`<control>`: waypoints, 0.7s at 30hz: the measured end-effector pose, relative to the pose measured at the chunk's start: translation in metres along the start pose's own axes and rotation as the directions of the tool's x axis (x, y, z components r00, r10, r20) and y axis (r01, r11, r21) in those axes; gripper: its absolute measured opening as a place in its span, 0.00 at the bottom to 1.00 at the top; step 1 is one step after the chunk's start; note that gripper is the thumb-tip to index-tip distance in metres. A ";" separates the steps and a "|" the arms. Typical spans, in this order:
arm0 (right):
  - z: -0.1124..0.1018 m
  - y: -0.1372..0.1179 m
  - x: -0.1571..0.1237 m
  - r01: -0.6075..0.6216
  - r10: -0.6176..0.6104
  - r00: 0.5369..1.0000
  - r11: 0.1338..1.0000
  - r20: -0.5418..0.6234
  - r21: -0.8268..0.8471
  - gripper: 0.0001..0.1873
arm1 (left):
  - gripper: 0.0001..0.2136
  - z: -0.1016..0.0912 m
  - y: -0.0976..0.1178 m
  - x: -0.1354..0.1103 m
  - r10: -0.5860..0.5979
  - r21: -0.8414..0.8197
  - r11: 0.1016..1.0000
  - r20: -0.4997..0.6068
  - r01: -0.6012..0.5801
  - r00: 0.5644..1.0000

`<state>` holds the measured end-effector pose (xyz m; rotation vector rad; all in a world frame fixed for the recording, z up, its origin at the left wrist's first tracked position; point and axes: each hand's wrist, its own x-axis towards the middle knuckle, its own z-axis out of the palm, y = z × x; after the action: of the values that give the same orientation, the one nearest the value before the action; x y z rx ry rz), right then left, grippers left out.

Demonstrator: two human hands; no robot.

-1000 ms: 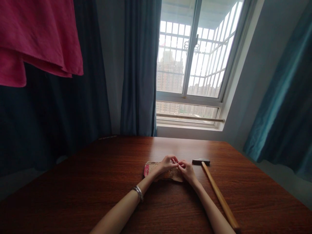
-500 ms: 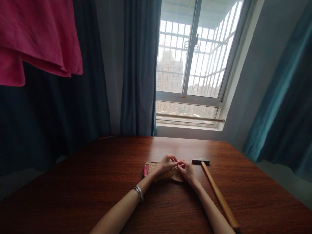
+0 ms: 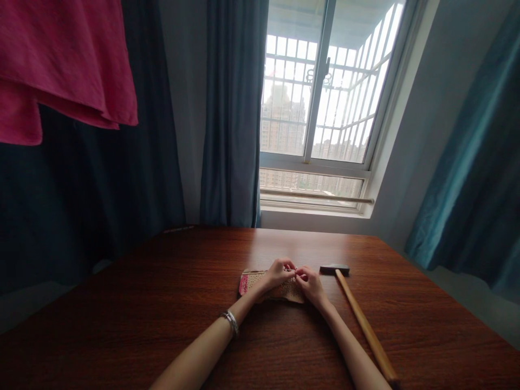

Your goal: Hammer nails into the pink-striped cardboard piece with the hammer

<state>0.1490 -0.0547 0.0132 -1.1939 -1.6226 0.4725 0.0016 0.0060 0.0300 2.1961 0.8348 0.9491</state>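
A flat, tan piece dotted with dark spots (image 3: 252,280), pink along its left end, lies on the wooden table (image 3: 162,314). Over its middle is my left hand (image 3: 280,273), fingers bent and tips pinched together. My right hand (image 3: 307,281) meets it at the piece's right end, thumb and forefinger also pinched. Whatever sits between the fingertips is too small to make out. A silvery bracelet (image 3: 231,322) circles my left wrist. Right of my right hand rests a hammer with a dark head (image 3: 334,270) and a long wooden handle (image 3: 363,325).
Behind the table's far edge stand a window (image 3: 317,108) with bars outside and a blue curtain (image 3: 231,119). A pink cloth (image 3: 69,65) hangs at the upper left. Another blue curtain (image 3: 459,162) hangs on the right.
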 end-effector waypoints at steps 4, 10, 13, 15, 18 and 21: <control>0.000 0.001 0.000 -0.003 0.003 1.000 1.000 -0.001 -0.017 0.09 | 0.13 0.001 -0.002 0.001 -0.008 -0.007 1.000 0.012 0.008 1.000; -0.001 -0.001 -0.001 -0.004 0.004 1.000 0.999 0.000 -0.037 0.09 | 0.13 0.000 -0.003 0.002 -0.044 -0.009 0.999 0.034 0.044 0.998; -0.001 -0.001 -0.001 0.000 0.000 1.000 0.999 0.000 -0.042 0.10 | 0.13 0.002 -0.007 0.003 -0.042 -0.017 0.999 0.033 0.042 0.999; 0.000 -0.001 -0.002 0.000 0.000 1.000 0.999 0.001 -0.046 0.10 | 0.13 0.002 -0.009 0.003 -0.040 -0.026 0.999 0.032 0.041 0.999; 0.000 -0.001 -0.001 -0.009 0.009 1.000 0.999 0.002 -0.052 0.11 | 0.13 0.002 -0.010 0.002 -0.029 -0.036 0.999 0.031 0.030 0.999; -0.009 -0.004 0.000 -0.029 0.028 1.000 0.997 -0.014 -0.065 0.11 | 0.11 0.001 -0.007 0.001 -0.022 -0.026 0.999 0.019 0.022 1.000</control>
<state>0.1550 -0.0587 0.0198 -1.2680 -1.6224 0.4317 0.0009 0.0108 0.0251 2.1660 0.8319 0.9228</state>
